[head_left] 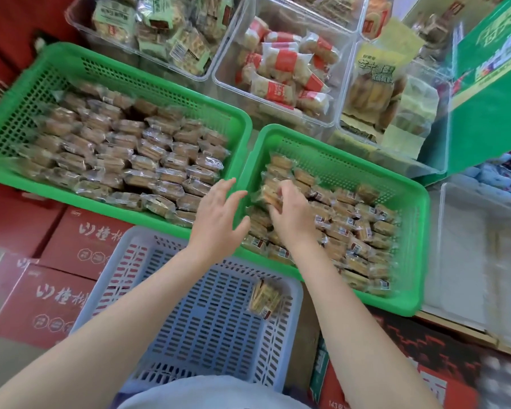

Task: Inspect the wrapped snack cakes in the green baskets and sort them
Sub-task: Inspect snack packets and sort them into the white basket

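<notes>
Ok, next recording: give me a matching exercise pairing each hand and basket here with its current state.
Things:
1. left hand
2. right hand
3. left green basket
4. blue basket

States:
A. holds one lone wrapped cake
B. packed with rows of wrapped cakes
C. fingers spread, holding nothing
D. grips a wrapped cake in the right green basket

Pairs: 1-C, 2-D, 3-B, 4-A
</notes>
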### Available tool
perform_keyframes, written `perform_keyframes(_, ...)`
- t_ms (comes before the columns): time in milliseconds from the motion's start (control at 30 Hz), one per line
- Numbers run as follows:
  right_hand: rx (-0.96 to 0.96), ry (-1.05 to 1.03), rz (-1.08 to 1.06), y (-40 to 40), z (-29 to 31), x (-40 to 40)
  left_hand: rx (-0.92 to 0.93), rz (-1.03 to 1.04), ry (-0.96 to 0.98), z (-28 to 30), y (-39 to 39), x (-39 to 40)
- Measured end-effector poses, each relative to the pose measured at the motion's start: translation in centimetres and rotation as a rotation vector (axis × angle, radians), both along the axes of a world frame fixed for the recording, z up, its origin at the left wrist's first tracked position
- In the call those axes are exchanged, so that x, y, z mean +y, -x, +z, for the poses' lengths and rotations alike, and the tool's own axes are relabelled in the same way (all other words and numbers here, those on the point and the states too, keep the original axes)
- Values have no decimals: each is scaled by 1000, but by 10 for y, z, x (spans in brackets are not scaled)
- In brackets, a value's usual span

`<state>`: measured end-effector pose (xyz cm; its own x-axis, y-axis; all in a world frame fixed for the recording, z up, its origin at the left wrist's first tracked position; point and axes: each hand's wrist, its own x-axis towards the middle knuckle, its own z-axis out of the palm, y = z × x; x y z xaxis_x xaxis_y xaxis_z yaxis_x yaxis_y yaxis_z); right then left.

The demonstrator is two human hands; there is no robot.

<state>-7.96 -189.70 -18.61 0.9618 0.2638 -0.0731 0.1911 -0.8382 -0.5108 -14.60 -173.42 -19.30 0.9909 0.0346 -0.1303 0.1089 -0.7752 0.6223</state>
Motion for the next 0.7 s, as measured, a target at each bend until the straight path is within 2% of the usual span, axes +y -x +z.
perform_keyframes(133, -38, 199, 144, -6, -31, 4, 76, -133, -188, -14, -14, -7)
perform_keyframes(333, -174, 73, -17, -23, -28, 1, 52, -162, -355, -22, -24, -12)
perform_keyframes(533, -18, 357, 31, -48, -23, 9, 72, -161, -384, -22, -23, -13)
perform_keyframes(700, -94, 495, 61, -56, -30, 16, 70, -156, -382, -23, -23, -13)
